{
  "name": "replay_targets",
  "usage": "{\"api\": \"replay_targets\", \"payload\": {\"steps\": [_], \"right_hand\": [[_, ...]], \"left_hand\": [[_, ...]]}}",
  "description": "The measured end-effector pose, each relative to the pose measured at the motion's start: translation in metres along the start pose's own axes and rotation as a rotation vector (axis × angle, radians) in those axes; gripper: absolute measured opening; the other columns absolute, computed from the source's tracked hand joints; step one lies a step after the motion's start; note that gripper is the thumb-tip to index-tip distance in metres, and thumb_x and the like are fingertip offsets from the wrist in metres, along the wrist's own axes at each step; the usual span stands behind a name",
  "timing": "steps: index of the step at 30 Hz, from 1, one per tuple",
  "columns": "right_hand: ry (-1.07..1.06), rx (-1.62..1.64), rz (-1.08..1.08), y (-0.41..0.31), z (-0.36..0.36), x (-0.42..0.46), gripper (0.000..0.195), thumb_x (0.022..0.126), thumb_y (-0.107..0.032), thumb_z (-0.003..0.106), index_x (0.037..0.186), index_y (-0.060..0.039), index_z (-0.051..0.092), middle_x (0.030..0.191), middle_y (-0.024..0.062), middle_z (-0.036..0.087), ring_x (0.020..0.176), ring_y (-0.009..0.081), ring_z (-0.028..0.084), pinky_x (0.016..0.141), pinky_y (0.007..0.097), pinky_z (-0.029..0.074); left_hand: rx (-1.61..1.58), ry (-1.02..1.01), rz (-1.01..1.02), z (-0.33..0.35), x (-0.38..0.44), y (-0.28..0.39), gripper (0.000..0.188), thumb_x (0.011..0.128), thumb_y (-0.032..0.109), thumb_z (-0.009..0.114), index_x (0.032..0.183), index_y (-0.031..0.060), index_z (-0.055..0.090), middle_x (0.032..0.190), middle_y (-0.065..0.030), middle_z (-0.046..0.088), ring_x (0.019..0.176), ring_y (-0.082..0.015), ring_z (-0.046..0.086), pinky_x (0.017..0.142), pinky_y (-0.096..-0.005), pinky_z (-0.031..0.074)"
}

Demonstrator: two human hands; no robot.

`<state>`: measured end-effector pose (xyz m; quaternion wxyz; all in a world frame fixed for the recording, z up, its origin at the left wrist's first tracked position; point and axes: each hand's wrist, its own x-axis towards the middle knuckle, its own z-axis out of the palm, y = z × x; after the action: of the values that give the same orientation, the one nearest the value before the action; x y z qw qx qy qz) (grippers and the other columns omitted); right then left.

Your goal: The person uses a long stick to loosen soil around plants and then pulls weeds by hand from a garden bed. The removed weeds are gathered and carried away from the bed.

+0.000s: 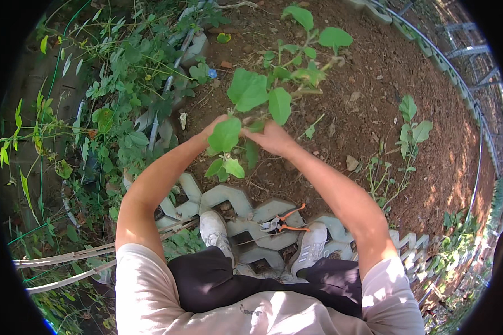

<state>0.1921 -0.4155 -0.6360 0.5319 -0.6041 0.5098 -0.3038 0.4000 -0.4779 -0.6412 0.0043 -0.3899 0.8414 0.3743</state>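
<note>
A leafy plant (246, 90) with broad green leaves, perhaps an eggplant, rises from the soil before me. My left hand (216, 126) is at its lower stem, the fingers mostly covered by a large leaf. From the other side my right hand (272, 137) closes on the stem, its fingertips partly behind foliage. Pruning shears (281, 224) with orange handles lie spread on the pale concrete grid pavers (228, 197), between my shoes and apart from both hands.
Dense vines (125, 88) climb along the left, over a metal pipe. Bare brown soil (360, 121) stretches ahead and right, with a smaller plant (408, 134) in it. Thin poles (71, 257) jut in at lower left. A curved edging (452, 69) borders the bed at far right.
</note>
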Motion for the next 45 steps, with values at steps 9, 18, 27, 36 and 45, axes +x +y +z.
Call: {"api": "replay_targets", "payload": {"steps": [9,18,27,36,45], "right_hand": [[0.379,0.169,0.096,0.025,0.082,-0.004,0.022,0.087,-0.022,0.071,0.084,-0.0063,0.056,0.079,-0.0035,0.053,0.074,0.0085,0.049,0.065,0.0275,0.042],[0.648,0.243,0.137,0.019,0.105,-0.005,0.043,0.092,-0.040,0.063,0.072,-0.0029,0.055,0.068,-0.0006,0.050,0.066,0.0086,0.044,0.060,0.0279,0.038],[0.305,0.239,-0.087,0.034,0.094,-0.028,0.044,0.095,-0.022,0.061,0.063,0.0024,0.042,0.061,0.0027,0.042,0.061,0.0104,0.039,0.057,0.0305,0.036],[0.606,0.519,0.412,0.001,0.131,-0.037,0.047,0.096,-0.038,0.057,0.062,-0.0087,0.044,0.061,-0.0052,0.040,0.058,0.0068,0.032,0.053,0.0270,0.026],[0.900,0.991,0.466,0.017,0.158,-0.022,0.042,0.094,-0.026,0.058,0.058,-0.0190,0.037,0.050,-0.0073,0.032,0.046,0.0057,0.026,0.046,0.0261,0.021]], "left_hand": [[-0.437,0.006,0.223,0.058,-0.005,-0.046,0.053,0.061,0.028,0.088,0.101,0.0038,0.063,0.101,-0.0130,0.050,0.095,-0.0296,0.052,0.084,-0.0425,0.043],[-0.412,0.042,0.300,0.077,0.021,-0.016,0.024,0.078,0.023,0.065,0.100,0.0185,0.075,0.085,-0.0083,0.068,0.078,-0.0271,0.059,0.077,-0.0353,0.047],[-0.294,-0.083,0.443,0.068,0.007,-0.007,0.017,0.077,0.028,0.062,0.092,0.0230,0.066,0.080,-0.0054,0.068,0.072,-0.0313,0.065,0.056,-0.0421,0.048],[-0.153,-0.190,0.118,0.128,-0.011,-0.038,0.038,0.081,0.041,0.059,0.117,0.0312,0.065,0.099,-0.0089,0.069,0.087,-0.0342,0.064,0.070,-0.0440,0.050],[-0.046,-0.105,0.187,0.146,-0.008,-0.062,0.026,0.075,0.031,0.060,0.094,0.0138,0.066,0.086,-0.0184,0.068,0.081,-0.0399,0.064,0.068,-0.0501,0.050]]}}
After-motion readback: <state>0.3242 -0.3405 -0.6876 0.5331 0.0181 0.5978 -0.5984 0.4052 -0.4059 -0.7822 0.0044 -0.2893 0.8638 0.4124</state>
